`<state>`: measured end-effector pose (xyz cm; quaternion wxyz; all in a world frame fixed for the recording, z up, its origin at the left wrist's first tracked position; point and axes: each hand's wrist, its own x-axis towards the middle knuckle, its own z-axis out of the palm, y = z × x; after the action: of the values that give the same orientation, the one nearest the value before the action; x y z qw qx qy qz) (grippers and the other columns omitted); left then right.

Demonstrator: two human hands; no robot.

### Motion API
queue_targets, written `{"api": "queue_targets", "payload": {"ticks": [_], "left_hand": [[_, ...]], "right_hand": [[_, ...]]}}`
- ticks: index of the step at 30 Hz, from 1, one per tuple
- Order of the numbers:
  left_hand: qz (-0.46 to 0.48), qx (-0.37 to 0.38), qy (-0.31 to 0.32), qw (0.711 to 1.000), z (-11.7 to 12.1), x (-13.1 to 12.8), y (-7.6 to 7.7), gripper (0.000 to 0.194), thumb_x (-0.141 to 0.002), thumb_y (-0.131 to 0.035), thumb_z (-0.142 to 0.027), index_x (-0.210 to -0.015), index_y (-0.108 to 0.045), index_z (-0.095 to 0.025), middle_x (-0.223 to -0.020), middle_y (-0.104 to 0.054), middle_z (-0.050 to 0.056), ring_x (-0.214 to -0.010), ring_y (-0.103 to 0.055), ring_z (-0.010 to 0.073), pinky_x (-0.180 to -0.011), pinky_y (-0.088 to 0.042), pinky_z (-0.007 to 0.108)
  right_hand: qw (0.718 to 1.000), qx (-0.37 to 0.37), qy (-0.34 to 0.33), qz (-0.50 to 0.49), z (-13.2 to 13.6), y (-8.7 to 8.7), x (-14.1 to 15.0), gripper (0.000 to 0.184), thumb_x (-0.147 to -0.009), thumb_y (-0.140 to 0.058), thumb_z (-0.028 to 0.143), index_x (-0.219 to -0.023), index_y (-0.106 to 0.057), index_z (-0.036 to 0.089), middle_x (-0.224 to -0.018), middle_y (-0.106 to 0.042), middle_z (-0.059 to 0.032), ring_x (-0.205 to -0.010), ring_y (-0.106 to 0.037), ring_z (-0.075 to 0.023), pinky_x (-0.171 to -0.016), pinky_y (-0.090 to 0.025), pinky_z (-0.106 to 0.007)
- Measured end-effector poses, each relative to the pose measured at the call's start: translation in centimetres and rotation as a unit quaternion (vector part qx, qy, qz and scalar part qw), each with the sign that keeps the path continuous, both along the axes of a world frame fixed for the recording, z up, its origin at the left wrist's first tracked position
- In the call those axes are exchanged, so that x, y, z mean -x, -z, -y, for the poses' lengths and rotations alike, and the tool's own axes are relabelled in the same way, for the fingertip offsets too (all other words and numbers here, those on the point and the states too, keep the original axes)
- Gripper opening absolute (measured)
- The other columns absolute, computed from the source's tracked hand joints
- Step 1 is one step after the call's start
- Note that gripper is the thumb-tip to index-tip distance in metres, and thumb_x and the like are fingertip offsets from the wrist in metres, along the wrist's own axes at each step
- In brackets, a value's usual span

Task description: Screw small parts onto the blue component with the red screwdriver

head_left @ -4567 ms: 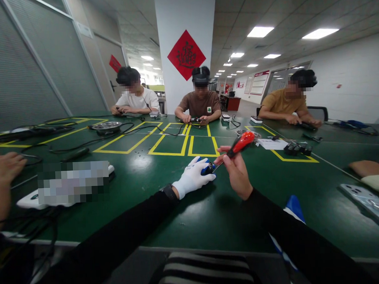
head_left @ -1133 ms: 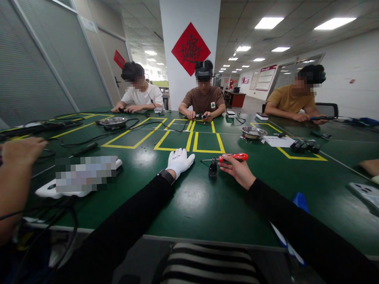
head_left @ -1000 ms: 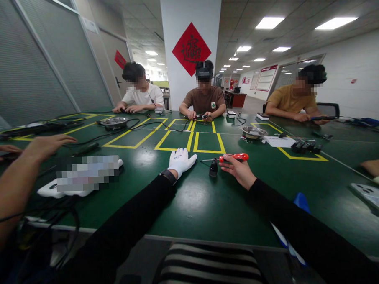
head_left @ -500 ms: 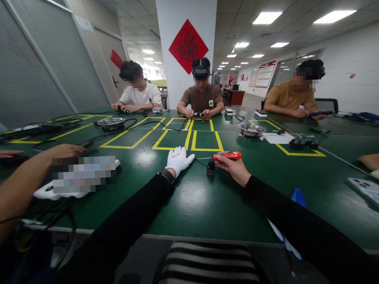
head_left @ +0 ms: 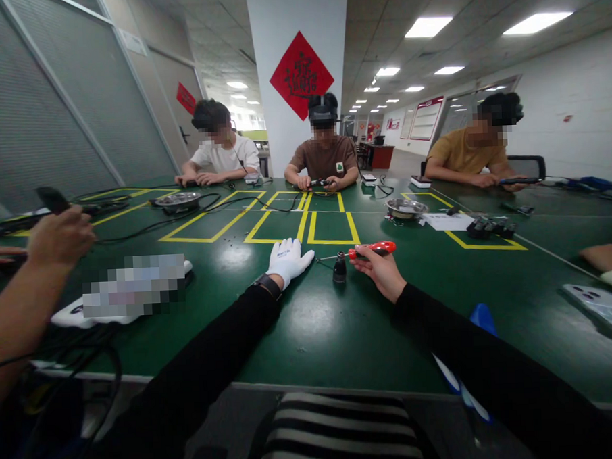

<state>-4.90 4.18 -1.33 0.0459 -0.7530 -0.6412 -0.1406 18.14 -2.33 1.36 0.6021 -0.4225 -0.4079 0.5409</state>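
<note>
My left hand [head_left: 288, 261], in a white glove, lies palm down on the green table [head_left: 301, 345], its fingers stretched out and its thumb apart. My right hand [head_left: 381, 273] is bare and closed around the red handle of a screwdriver [head_left: 380, 249]. The thin metal shaft points left, with its tip a little short of my gloved thumb. A small black cone-shaped piece [head_left: 339, 268] stands upright just below the shaft, beside my right fingertips. Whether the shaft touches that piece, I cannot tell.
Yellow tape rectangles [head_left: 331, 241] mark the table ahead. Metal bowls [head_left: 405, 210] and black parts [head_left: 491, 228] lie further off. A phone [head_left: 601, 311] is at the right. A co-worker's hand [head_left: 63, 237] is raised at the left; several people sit opposite.
The screwdriver and my right hand have shifted slightly to the right. My left hand stays put. At the left, the co-worker's hand has lifted and moved left, holding a dark object.
</note>
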Motion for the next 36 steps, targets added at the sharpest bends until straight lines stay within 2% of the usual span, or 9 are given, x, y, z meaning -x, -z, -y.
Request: {"api": "queue_targets", "payload": {"ticks": [6, 12, 16, 18, 20, 23, 27, 31, 36], "left_hand": [[-0.007, 0.021, 0.043, 0.999, 0.3, -0.1, 0.2, 0.076, -0.087, -0.025, -0.065, -0.14, -0.037, -0.012, -0.146, -0.035, 0.02, -0.136, -0.03, 0.0337, -0.111, -0.018, 0.046], [0.002, -0.004, 0.082, 0.997, 0.4, -0.6, 0.9, 0.071, -0.089, -0.025, -0.061, -0.139, -0.04, -0.013, -0.145, -0.039, 0.018, -0.136, -0.032, 0.0328, -0.112, -0.018, 0.047], [0.02, -0.11, 0.066, 0.991, 1.2, -1.4, 0.3, 0.068, -0.091, -0.029, -0.053, -0.142, -0.036, -0.008, -0.15, -0.031, 0.018, -0.14, -0.021, 0.0335, -0.115, -0.008, 0.048], [0.024, -0.171, 0.065, 0.983, 1.8, -1.8, -0.5, 0.07, -0.09, -0.033, -0.052, -0.145, -0.029, -0.009, -0.154, -0.022, 0.015, -0.143, -0.012, 0.0333, -0.116, -0.002, 0.048], [0.024, -0.202, 0.072, 0.976, 2.3, -2.1, -1.5, 0.07, -0.09, -0.035, -0.051, -0.147, -0.025, -0.012, -0.155, -0.02, 0.013, -0.143, -0.011, 0.0333, -0.116, 0.0, 0.049], [0.027, -0.217, 0.089, 0.972, 3.0, -2.4, -2.7, 0.068, -0.091, -0.034, -0.05, -0.146, -0.027, -0.012, -0.146, -0.036, 0.015, -0.138, -0.026, 0.0328, -0.117, -0.002, 0.048], [0.014, -0.215, 0.099, 0.971, 3.6, -2.7, -3.5, 0.062, -0.091, -0.034, -0.053, -0.137, -0.041, -0.012, -0.115, -0.058, 0.015, -0.116, -0.049, 0.0309, -0.113, -0.016, 0.047], [0.001, -0.203, 0.049, 0.978, 3.7, -3.0, -3.6, 0.048, -0.088, -0.04, -0.056, -0.109, -0.058, -0.016, -0.1, -0.061, 0.014, -0.101, -0.055, 0.0304, -0.095, -0.036, 0.043], [0.017, -0.167, -0.001, 0.986, 3.3, -3.1, -3.2, 0.034, -0.089, -0.045, -0.049, -0.096, -0.058, -0.019, -0.094, -0.064, 0.011, -0.085, -0.061, 0.0247, -0.073, -0.041, 0.032]], "right_hand": [[0.998, -0.01, 0.048, -0.024, -0.1, -0.1, -0.3, 0.018, -0.069, -0.075, 0.027, -0.077, -0.065, 0.015, -0.073, -0.072, -0.0049, -0.059, -0.068, -0.0131, -0.051, -0.054, -0.019], [0.997, -0.011, 0.072, -0.031, -0.2, -0.2, -0.4, 0.016, -0.068, -0.075, 0.026, -0.074, -0.065, 0.015, -0.07, -0.072, -0.0045, -0.058, -0.068, -0.0132, -0.049, -0.053, -0.019], [0.996, -0.014, 0.082, -0.034, -0.2, -0.2, -0.4, 0.017, -0.067, -0.076, 0.026, -0.074, -0.065, 0.015, -0.07, -0.071, -0.0041, -0.058, -0.067, -0.013, -0.047, -0.052, -0.018], [0.996, -0.015, 0.08, -0.034, -0.2, -0.3, -0.4, 0.018, -0.067, -0.076, 0.027, -0.074, -0.065, 0.015, -0.07, -0.071, -0.0041, -0.058, -0.067, -0.0129, -0.047, -0.052, -0.018], [0.996, -0.016, 0.078, -0.036, -0.1, -0.3, -0.4, 0.017, -0.067, -0.076, 0.027, -0.074, -0.065, 0.015, -0.069, -0.071, -0.0037, -0.057, -0.067, -0.0128, -0.047, -0.051, -0.018], [0.995, -0.021, 0.086, -0.049, -0.1, -0.4, -0.5, 0.017, -0.067, -0.076, 0.027, -0.072, -0.065, 0.016, -0.067, -0.07, -0.0027, -0.056, -0.066, -0.0125, -0.046, -0.051, -0.018], [0.994, -0.029, 0.086, -0.066, -0.1, -0.6, -0.7, 0.016, -0.067, -0.076, 0.026, -0.072, -0.064, 0.016, -0.068, -0.07, -0.0023, -0.056, -0.066, -0.0119, -0.046, -0.05, -0.018], [0.993, -0.031, 0.088, -0.077, -0.2, -0.6, -0.8, 0.018, -0.066, -0.076, 0.026, -0.072, -0.063, 0.015, -0.07, -0.071, -0.003, -0.054, -0.065, -0.0114, -0.045, -0.049, -0.017], [0.993, -0.031, 0.082, -0.082, -0.1, -0.6, -0.7, 0.018, -0.066, -0.075, 0.026, -0.073, -0.063, 0.015, -0.071, -0.072, -0.0037, -0.054, -0.065, -0.0109, -0.046, -0.049, -0.017]]}}
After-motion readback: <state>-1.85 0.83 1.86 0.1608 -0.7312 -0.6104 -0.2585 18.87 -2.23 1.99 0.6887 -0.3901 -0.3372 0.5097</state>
